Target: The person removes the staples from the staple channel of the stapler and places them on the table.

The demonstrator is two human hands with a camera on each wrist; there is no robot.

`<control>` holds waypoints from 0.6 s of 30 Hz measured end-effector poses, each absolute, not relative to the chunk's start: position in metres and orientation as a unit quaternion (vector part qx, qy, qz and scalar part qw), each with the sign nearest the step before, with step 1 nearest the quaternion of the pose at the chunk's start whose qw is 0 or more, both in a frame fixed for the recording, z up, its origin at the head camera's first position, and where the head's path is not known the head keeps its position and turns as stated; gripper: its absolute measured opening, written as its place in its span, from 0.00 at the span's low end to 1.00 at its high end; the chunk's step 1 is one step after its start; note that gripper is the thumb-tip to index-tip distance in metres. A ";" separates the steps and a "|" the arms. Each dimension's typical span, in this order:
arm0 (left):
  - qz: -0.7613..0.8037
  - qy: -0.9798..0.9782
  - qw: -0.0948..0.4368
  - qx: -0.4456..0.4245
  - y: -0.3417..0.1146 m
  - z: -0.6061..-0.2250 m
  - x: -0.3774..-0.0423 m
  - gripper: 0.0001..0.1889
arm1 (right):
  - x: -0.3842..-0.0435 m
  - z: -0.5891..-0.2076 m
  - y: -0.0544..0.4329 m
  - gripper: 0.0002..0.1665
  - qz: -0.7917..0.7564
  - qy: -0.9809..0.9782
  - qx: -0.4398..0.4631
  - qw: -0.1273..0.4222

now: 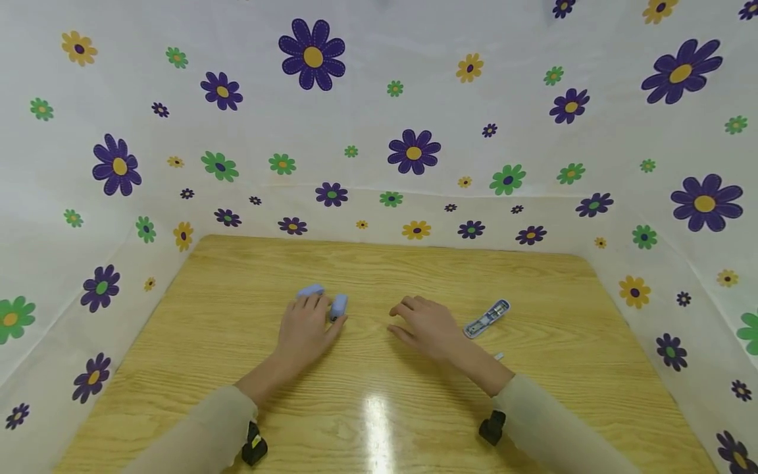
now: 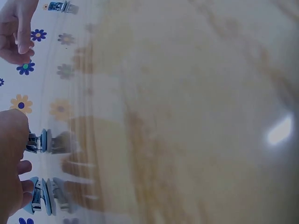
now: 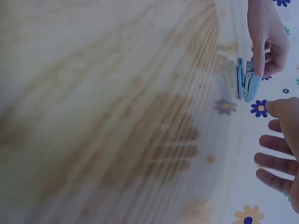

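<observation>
Head view: on the wooden table, nothing is being gripped by the loose right hand; by the left hand, fingers relaxed, two blue staplers are being partly covered. Farther right, a blue-and-silver thing is being seen near a tiny piece.

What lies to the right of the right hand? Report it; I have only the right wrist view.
Observer: In the head view, a blue-and-silver stapler lies on the table to the right of the right hand, its silvery parts showing.
Operator: Check along the right forearm too.
Observer: A small pale piece shows just beside it, too small to identify.
Operator: Now tell me what sits by the left sleeve.
Observer: A black device, at its cuff.
</observation>
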State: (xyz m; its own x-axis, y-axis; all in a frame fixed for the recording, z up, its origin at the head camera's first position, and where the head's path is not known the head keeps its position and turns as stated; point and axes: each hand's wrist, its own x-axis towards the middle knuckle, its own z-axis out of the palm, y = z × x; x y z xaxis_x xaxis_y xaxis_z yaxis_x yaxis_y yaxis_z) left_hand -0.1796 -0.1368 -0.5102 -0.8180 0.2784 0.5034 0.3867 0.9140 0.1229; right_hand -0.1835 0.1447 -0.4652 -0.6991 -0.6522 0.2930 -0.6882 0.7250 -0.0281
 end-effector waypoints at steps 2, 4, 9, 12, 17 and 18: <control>-0.114 -0.949 0.243 -0.169 -0.136 -0.514 -0.181 0.22 | -0.190 -0.467 0.140 0.14 0.067 -0.911 0.385 0.131; -0.114 -0.950 0.242 -0.163 -0.136 -0.516 -0.182 0.22 | -0.196 -0.468 0.135 0.15 0.067 -0.904 0.404 0.126; -0.112 -0.953 0.237 -0.153 -0.134 -0.518 -0.185 0.20 | -0.209 -0.471 0.125 0.16 0.059 -0.891 0.432 0.124; -0.115 -0.955 0.224 -0.155 -0.131 -0.517 -0.185 0.19 | -0.215 -0.473 0.119 0.17 0.043 -0.886 0.443 0.130; -0.114 -0.956 0.208 -0.173 -0.127 -0.514 -0.184 0.19 | -0.224 -0.474 0.112 0.19 0.017 -0.879 0.457 0.136; -0.112 -0.956 0.205 -0.176 -0.126 -0.514 -0.184 0.19 | -0.225 -0.474 0.111 0.20 0.012 -0.879 0.458 0.135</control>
